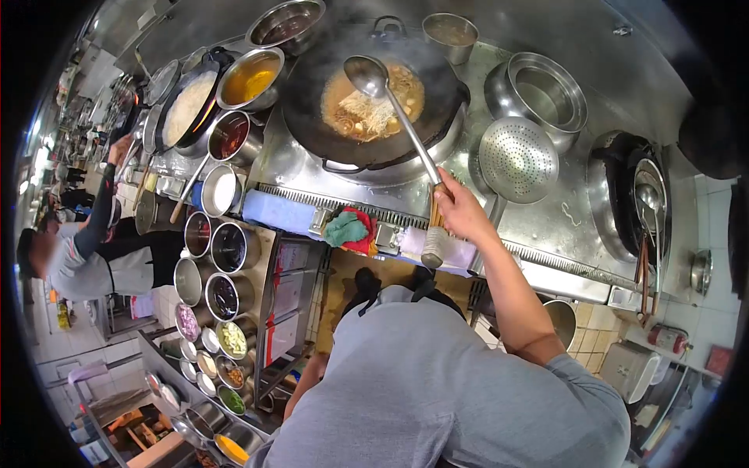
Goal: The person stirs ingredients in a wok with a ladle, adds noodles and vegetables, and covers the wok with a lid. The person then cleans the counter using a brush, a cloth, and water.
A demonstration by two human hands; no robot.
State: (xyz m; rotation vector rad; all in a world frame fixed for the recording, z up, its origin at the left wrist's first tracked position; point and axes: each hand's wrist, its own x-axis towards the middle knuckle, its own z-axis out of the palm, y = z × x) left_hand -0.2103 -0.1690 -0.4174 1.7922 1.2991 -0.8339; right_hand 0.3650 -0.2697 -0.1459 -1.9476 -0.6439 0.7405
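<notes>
A steel kitchen counter [581, 226] runs around the wok [304, 117], with faint steam over it and a co-worker [105, 269] well apart to its left. Within the wok lies the food [374, 113], pale strands and small pieces in a brownish liquid. A bowl of yellow liquid [253, 79] stands just left of the wok, and a perforated strainer [519, 160] to its right.

The step in hand looks like cooking and working the food inside the wok with the ladle [367, 76]. Its bowl is over the far left part of the food; whether it touches I cannot tell. From there, the next move would seem to call for a lowered ladle and a gentle push or turn that keeps the strands inside the wok.

The right hand [462, 212] is near the wok's front right edge, its fingers wrapped around the ladle's wooden handle, the arm reaching forward with the elbow bent. The left forearm [307, 384] hangs low, on the near side of the wok; the left hand is hidden, so I cannot tell whether it grips anything
</notes>
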